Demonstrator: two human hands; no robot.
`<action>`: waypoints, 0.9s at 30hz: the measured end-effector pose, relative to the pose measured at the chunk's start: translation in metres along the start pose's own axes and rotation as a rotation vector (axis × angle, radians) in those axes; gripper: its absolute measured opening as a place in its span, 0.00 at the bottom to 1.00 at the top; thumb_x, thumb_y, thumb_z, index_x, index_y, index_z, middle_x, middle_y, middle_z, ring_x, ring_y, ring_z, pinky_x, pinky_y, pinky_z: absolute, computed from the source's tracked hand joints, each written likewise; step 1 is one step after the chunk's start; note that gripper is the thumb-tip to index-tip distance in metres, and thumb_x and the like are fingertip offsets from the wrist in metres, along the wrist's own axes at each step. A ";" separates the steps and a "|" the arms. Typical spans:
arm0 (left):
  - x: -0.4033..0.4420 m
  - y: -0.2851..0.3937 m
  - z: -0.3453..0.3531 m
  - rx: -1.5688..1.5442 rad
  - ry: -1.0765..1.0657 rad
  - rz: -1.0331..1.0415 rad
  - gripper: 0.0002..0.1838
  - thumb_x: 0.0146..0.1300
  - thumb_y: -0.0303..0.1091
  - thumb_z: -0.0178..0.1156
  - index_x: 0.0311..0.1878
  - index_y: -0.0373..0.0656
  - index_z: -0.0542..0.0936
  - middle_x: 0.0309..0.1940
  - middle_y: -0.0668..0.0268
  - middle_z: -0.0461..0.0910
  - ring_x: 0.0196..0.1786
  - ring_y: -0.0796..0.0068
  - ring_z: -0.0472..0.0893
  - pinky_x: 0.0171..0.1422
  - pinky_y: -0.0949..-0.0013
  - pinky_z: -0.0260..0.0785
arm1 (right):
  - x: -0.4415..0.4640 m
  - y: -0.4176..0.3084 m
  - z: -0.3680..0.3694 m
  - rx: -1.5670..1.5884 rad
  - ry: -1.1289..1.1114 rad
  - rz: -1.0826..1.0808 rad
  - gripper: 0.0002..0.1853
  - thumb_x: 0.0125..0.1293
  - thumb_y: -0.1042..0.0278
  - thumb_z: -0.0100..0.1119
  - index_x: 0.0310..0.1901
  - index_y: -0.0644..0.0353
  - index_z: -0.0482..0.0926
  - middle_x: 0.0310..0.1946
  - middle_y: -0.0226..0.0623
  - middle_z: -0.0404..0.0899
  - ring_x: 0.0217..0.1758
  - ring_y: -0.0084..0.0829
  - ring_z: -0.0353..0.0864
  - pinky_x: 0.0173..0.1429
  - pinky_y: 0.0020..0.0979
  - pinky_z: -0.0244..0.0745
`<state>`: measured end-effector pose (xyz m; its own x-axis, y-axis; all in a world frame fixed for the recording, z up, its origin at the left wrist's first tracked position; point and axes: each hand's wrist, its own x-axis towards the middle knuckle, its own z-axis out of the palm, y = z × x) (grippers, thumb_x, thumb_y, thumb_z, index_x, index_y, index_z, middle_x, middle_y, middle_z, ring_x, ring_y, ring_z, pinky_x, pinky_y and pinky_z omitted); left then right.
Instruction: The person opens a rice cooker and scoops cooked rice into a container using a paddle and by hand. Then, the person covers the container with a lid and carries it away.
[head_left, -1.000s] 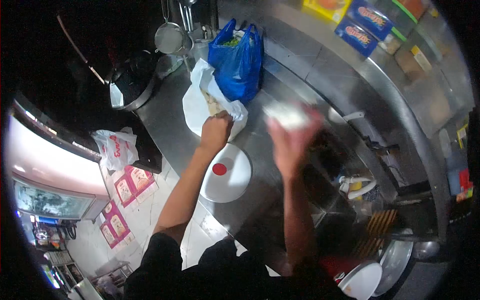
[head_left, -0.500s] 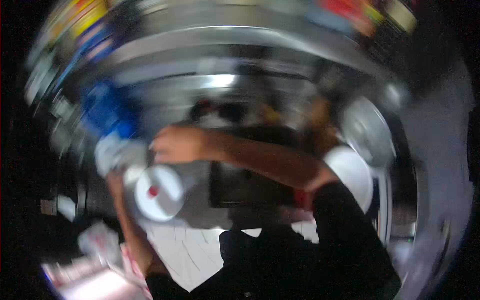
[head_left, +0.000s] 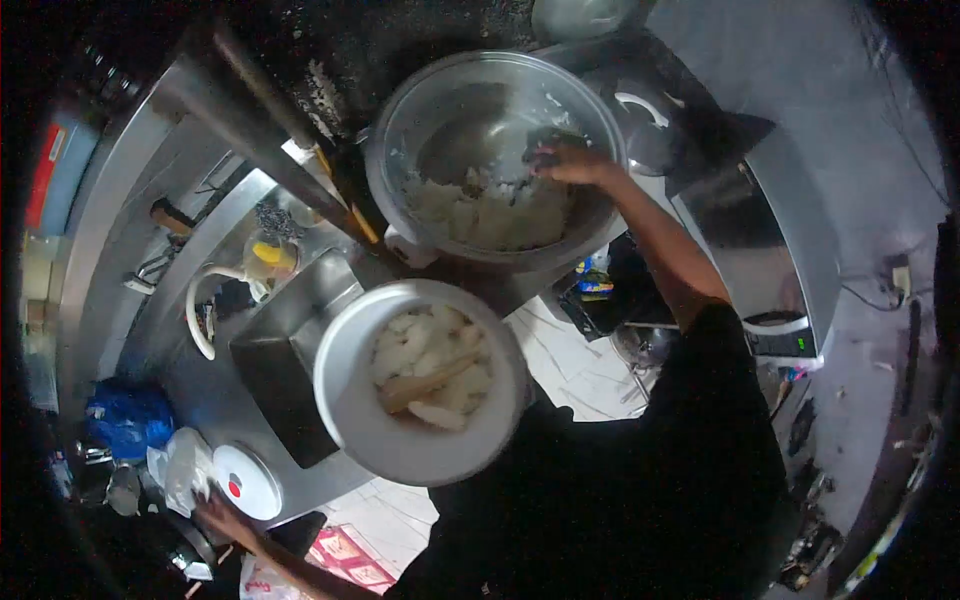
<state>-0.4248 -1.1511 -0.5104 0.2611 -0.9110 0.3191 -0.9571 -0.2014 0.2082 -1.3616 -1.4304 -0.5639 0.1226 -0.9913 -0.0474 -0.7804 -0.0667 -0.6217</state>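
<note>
My right hand [head_left: 575, 163] is over the large metal pot [head_left: 400, 205], its fingers apart and partly in shadow. I cannot make out anything in them. White, clumpy food that looks like cooked rice [head_left: 485, 215] lies in the pot. Nearer to me, a white bucket [head_left: 340, 400] contains more of the white food, with a wooden paddle [head_left: 430, 385] lying on it. Far to the left, my left hand [head_left: 222, 515] is against a clear plastic bag [head_left: 187, 468], its dim fingers spread. Beside that hand lies a white round lid [head_left: 250, 483] with a red knob.
A metal sink [head_left: 300, 370] lies left of the bucket, and a blue bag [head_left: 130, 415] sits on the counter's far left. A microwave [head_left: 745, 250] stands to the right. Behind the pot's right side is a lid with a white handle [head_left: 642, 108].
My view has turned right, bringing the pot and bucket into clear sight. My right hand has moved from near the plastic bag to over the pot. My left hand stays by the bag.
</note>
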 end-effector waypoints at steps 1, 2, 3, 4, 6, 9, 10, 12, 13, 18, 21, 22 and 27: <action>-0.001 0.060 0.005 -0.061 -0.097 0.175 0.30 0.72 0.47 0.50 0.74 0.45 0.65 0.74 0.52 0.59 0.74 0.53 0.61 0.71 0.51 0.61 | -0.003 0.012 0.001 0.061 -0.014 -0.011 0.33 0.62 0.41 0.61 0.61 0.58 0.77 0.60 0.48 0.77 0.62 0.45 0.77 0.68 0.47 0.68; -0.002 0.111 0.011 -0.199 -0.179 0.242 0.32 0.72 0.49 0.49 0.74 0.44 0.64 0.76 0.52 0.57 0.76 0.53 0.59 0.71 0.50 0.60 | -0.006 0.023 0.002 0.121 -0.028 -0.020 0.35 0.61 0.37 0.60 0.61 0.57 0.77 0.62 0.51 0.75 0.64 0.47 0.75 0.69 0.49 0.66; -0.013 0.150 0.029 -0.547 -0.228 0.058 0.32 0.72 0.51 0.49 0.74 0.43 0.64 0.76 0.53 0.57 0.75 0.54 0.61 0.71 0.52 0.60 | -0.012 0.011 -0.005 0.221 -0.099 0.011 0.37 0.60 0.34 0.60 0.62 0.55 0.76 0.62 0.52 0.74 0.65 0.48 0.74 0.71 0.49 0.64; -0.022 0.189 0.046 -0.893 -0.265 -0.128 0.33 0.72 0.52 0.48 0.73 0.42 0.65 0.76 0.53 0.58 0.74 0.54 0.62 0.71 0.53 0.61 | -0.013 0.004 -0.008 0.284 -0.180 0.031 0.37 0.60 0.34 0.59 0.62 0.56 0.76 0.62 0.52 0.74 0.65 0.48 0.74 0.71 0.49 0.64; -0.014 0.306 0.047 -1.186 -0.328 -0.750 0.30 0.75 0.50 0.47 0.73 0.43 0.65 0.73 0.55 0.62 0.70 0.56 0.67 0.70 0.59 0.62 | -0.002 0.005 -0.010 0.343 -0.347 0.095 0.36 0.61 0.35 0.59 0.62 0.56 0.76 0.62 0.52 0.75 0.65 0.47 0.74 0.70 0.49 0.65; -0.034 0.336 0.064 -0.910 -0.458 -0.142 0.32 0.75 0.55 0.46 0.72 0.42 0.66 0.64 0.57 0.73 0.64 0.62 0.72 0.67 0.61 0.65 | 0.030 0.015 0.001 0.386 -0.539 0.195 0.36 0.61 0.37 0.59 0.62 0.56 0.75 0.62 0.51 0.75 0.65 0.47 0.74 0.70 0.48 0.65; -0.050 0.332 0.069 -0.442 -0.292 0.184 0.31 0.76 0.55 0.45 0.71 0.42 0.68 0.60 0.59 0.76 0.62 0.65 0.74 0.65 0.60 0.66 | 0.033 0.017 0.004 0.394 -0.575 0.214 0.36 0.61 0.37 0.59 0.62 0.56 0.75 0.62 0.51 0.75 0.65 0.47 0.74 0.70 0.48 0.65; -0.047 0.337 0.090 -1.196 -0.473 -0.569 0.30 0.75 0.56 0.46 0.66 0.42 0.72 0.58 0.60 0.77 0.59 0.67 0.76 0.63 0.60 0.68 | 0.035 0.019 0.004 0.408 -0.619 0.234 0.35 0.61 0.38 0.59 0.63 0.57 0.75 0.61 0.51 0.75 0.64 0.46 0.74 0.70 0.48 0.66; -0.045 0.352 0.083 -1.307 -0.486 -0.673 0.30 0.75 0.56 0.47 0.66 0.42 0.73 0.58 0.60 0.77 0.59 0.67 0.77 0.63 0.60 0.69 | 0.029 0.022 0.002 0.412 -0.629 0.241 0.35 0.62 0.39 0.58 0.63 0.57 0.75 0.61 0.51 0.75 0.64 0.46 0.74 0.69 0.48 0.66; -0.040 0.405 0.048 -1.549 -0.369 -0.808 0.30 0.73 0.58 0.48 0.63 0.41 0.75 0.58 0.61 0.78 0.59 0.67 0.76 0.64 0.61 0.68 | 0.017 0.028 -0.012 0.381 -0.663 0.296 0.34 0.62 0.41 0.58 0.63 0.58 0.74 0.61 0.50 0.75 0.64 0.45 0.74 0.69 0.47 0.66; -0.043 0.407 0.054 -1.385 -0.362 -0.750 0.31 0.73 0.57 0.50 0.63 0.38 0.75 0.59 0.61 0.78 0.60 0.66 0.76 0.65 0.62 0.66 | 0.027 0.022 -0.001 0.292 -0.656 0.261 0.33 0.63 0.42 0.58 0.63 0.58 0.74 0.61 0.50 0.75 0.64 0.45 0.74 0.69 0.47 0.67; -0.044 0.405 0.058 -1.303 -0.328 -0.704 0.31 0.72 0.57 0.50 0.63 0.37 0.75 0.59 0.61 0.77 0.60 0.66 0.76 0.66 0.62 0.66 | 0.034 0.018 0.006 0.237 -0.618 0.218 0.33 0.63 0.43 0.57 0.63 0.58 0.74 0.61 0.50 0.75 0.64 0.45 0.74 0.68 0.46 0.67; -0.049 0.392 0.067 -1.294 -0.254 -0.826 0.32 0.71 0.57 0.53 0.63 0.36 0.74 0.58 0.60 0.77 0.59 0.65 0.76 0.66 0.62 0.65 | 0.068 0.001 0.070 -0.141 -0.296 -0.026 0.32 0.64 0.45 0.57 0.63 0.59 0.73 0.60 0.49 0.75 0.64 0.44 0.75 0.68 0.46 0.68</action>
<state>-0.8213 -1.2101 -0.5063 0.4865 -0.7697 -0.4134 0.2280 -0.3449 0.9105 -1.3109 -1.4895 -0.6225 0.3001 -0.9147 -0.2708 -0.8496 -0.1272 -0.5119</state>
